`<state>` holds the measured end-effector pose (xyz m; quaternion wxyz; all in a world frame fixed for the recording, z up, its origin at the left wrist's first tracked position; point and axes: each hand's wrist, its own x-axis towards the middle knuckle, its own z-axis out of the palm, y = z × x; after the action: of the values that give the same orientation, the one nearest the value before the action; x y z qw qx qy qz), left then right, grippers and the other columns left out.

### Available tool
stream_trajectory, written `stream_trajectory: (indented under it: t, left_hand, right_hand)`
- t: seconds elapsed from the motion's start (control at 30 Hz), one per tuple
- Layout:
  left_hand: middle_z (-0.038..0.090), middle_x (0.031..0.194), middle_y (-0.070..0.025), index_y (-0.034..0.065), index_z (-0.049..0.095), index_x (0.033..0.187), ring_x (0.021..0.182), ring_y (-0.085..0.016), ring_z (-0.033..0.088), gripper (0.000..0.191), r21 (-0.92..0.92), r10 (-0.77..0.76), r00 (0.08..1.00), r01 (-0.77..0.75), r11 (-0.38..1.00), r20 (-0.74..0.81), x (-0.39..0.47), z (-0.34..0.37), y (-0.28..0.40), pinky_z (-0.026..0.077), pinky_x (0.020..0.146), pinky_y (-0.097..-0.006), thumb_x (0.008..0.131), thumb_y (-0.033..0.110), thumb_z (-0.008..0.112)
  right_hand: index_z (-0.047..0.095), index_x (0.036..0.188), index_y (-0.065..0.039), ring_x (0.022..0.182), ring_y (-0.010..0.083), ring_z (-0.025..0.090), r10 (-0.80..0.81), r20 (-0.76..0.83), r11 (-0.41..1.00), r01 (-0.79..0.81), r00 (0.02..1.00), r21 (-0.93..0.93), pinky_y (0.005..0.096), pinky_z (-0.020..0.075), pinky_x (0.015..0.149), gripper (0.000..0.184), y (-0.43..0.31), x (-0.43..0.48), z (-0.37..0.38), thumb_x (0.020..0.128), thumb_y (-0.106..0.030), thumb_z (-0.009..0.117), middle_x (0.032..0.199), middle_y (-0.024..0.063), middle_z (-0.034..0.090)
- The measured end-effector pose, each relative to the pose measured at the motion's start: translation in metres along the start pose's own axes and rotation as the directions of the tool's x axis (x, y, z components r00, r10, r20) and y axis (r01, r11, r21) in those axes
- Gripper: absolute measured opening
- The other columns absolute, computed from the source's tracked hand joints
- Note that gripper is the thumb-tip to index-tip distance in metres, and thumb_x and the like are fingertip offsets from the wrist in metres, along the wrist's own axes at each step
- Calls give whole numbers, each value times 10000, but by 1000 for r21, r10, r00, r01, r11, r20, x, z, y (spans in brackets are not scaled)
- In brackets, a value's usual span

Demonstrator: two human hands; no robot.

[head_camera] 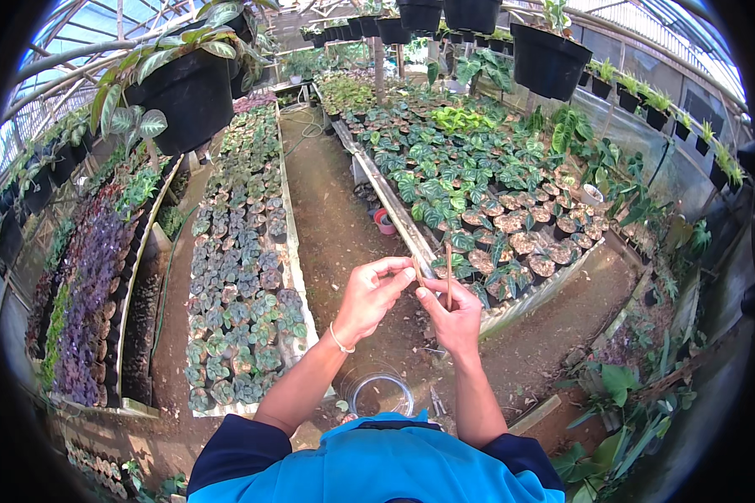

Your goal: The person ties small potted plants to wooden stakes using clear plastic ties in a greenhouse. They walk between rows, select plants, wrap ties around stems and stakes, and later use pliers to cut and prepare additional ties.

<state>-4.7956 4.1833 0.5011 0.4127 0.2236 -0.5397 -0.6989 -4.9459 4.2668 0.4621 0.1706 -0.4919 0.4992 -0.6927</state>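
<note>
My left hand (372,300), with a pale band at the wrist, pinches a short, thin brown piece (418,271) between thumb and fingertips. Close by on the right, my right hand (454,317) grips a thin brown stick (449,267) that stands nearly upright. The right thumb and a fingertip also meet the lower end of the short piece. Whether the two brown parts are joined cannot be seen. Below the hands, a coil of shiny wire (382,378) lies on the ground. Pliers (437,401) lie to its right.
Benches of potted plants (242,276) and broad-leaved plants (453,182) flank a dirt path (318,188). A red pot (384,221) sits beside the right bench's edge (395,206). Black pots (182,100) hang overhead. A green hose (168,276) runs along the left aisle.
</note>
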Motion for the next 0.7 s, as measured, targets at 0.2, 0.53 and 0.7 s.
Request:
stream_trajectory:
  t: [0.2,0.53,0.7]
  left_hand:
    - [682,866,18,-31,708,1234,608,-5,465,317,39,-1,1000,-1,999,29,4,-1,1,340,508,-190,987,156,769]
    - [724,910,-63,-46,718,1171,606,-52,566,295,111,9,998,-16,994,67,13,-10,11,463,524,-207,971,160,786]
    - [708,874,-58,-34,711,1127,587,-53,562,258,169,-19,998,10,986,55,33,-21,3,456,508,-205,987,176,766]
  right_hand:
    - [791,1063,-1,593,-11,388,37,7,998,-38,999,60,205,278,523,190,2,0,-3,916,-110,840,729,-101,546]
    - [791,1085,13,636,1,407,151,97,979,-162,984,120,214,296,540,206,9,7,0,932,-121,821,777,-69,592]
    - [790,1080,5,668,9,478,233,143,970,-240,962,34,211,373,580,215,18,20,-1,938,-153,821,770,-71,650]
